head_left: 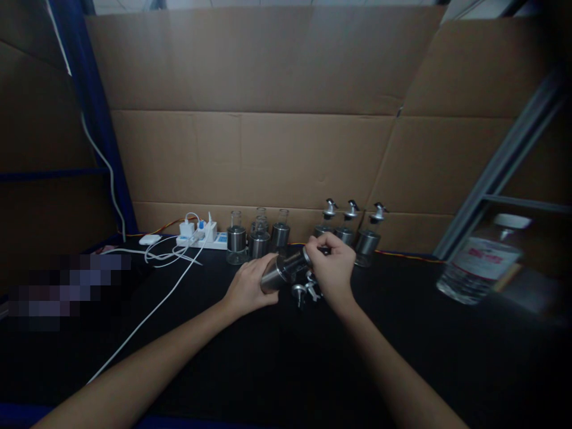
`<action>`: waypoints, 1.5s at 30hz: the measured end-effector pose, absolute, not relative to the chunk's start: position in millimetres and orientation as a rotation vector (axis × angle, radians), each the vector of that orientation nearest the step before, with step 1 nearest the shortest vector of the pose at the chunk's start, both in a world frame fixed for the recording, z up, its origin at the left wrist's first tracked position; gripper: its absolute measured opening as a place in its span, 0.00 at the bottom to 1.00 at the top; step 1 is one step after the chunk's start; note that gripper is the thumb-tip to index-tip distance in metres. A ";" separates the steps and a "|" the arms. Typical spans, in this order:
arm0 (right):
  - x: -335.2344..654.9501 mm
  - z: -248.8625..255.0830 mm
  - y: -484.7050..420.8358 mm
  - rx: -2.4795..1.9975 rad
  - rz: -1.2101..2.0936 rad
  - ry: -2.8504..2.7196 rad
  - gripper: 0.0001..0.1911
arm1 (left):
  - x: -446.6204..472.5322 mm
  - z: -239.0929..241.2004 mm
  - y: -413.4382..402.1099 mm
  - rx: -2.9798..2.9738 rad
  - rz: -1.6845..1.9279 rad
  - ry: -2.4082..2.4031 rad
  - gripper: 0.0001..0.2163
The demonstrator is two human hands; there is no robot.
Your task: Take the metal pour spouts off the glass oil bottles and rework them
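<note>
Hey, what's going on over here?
Someone's left hand holds a tilted bottle while the right hand grips the spout at its neck. Loose spouts lie on the table below. Behind, open bottles stand to the left, and three bottles with spouts to the right.

Left forearm [147, 360]: bare, reaching in from lower left
Left grip [251, 286]: curled round, thumb [270, 297] lowermost
Right forearm [386, 366]: bare, from lower right
Right grip [335, 268]: fingers [330, 239] bent, held higher

Red lettering [485, 257] on the plastic bottle [480, 268] is unreadably blurred.
</note>
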State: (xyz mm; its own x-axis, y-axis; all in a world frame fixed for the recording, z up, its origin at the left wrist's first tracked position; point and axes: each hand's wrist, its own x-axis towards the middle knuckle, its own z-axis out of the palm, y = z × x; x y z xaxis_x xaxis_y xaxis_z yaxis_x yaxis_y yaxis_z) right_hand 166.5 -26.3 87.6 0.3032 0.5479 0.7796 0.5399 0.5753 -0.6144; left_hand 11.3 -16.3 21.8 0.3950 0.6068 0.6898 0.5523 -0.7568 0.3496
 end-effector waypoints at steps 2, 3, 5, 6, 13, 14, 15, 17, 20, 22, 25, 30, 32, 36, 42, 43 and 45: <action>166.8 89.3 -29.5 -1.043 -0.208 -1.370 0.15 | 12.3 22.4 -17.1 2.548 1.305 1.064 0.30; 166.9 90.2 -31.3 -1.041 -0.294 -1.385 0.15 | 12.9 22.8 -17.6 2.542 1.299 1.064 0.30; 167.0 92.0 -34.8 -1.032 -0.425 -1.418 0.14 | 14.1 23.7 -18.6 2.537 1.291 1.063 0.29; 166.9 92.8 -36.3 -1.026 -0.473 -1.435 0.14 | 14.6 24.1 -19.1 2.533 1.291 1.065 0.29; 167.7 93.5 -32.6 -1.046 -0.296 -1.390 0.14 | 15.9 24.6 -20.3 2.514 1.295 1.064 0.30; 168.3 93.1 -30.3 -1.048 -0.216 -1.370 0.14 | 16.0 24.3 -20.2 2.516 1.296 1.062 0.30; 168.9 92.6 -27.8 -1.045 -0.140 -1.355 0.14 | 16.2 23.9 -20.1 2.517 1.298 1.061 0.30; 170.2 91.5 -23.2 -1.028 -0.010 -1.329 0.13 | 16.4 23.0 -19.7 2.521 1.301 1.063 0.30; 171.6 90.2 -19.0 -1.007 0.135 -1.297 0.12 | 16.0 21.7 -18.7 2.527 1.313 1.059 0.30; 171.6 90.2 -19.3 -1.006 0.155 -1.299 0.13 | 15.4 20.8 -17.7 2.535 1.318 1.044 0.31; 170.3 91.9 -24.5 -1.026 -0.015 -1.345 0.13 | 14.8 19.5 -16.2 2.539 1.321 1.022 0.31; 168.5 95.7 -36.0 -1.023 -0.477 -1.447 0.14 | 16.0 19.2 -16.1 2.534 1.308 1.040 0.31; 168.8 96.8 -39.0 -0.996 -0.620 -1.496 0.16 | 16.7 19.8 -16.6 2.538 1.305 1.040 0.30; 169.9 98.8 -44.1 -0.993 -0.796 -1.558 0.17 | 16.9 21.0 -17.4 2.552 1.320 1.025 0.30; 170.3 99.7 -46.3 -0.986 -0.810 -1.628 0.16 | 15.3 21.7 -17.7 2.557 1.327 1.011 0.30; 170.2 99.7 -45.1 -0.991 -0.775 -1.620 0.16 | 14.9 21.9 -17.9 2.555 1.324 1.015 0.30; 170.1 99.9 -41.7 -1.015 -0.671 -1.592 0.15 | 14.3 22.3 -18.1 2.546 1.313 1.020 0.30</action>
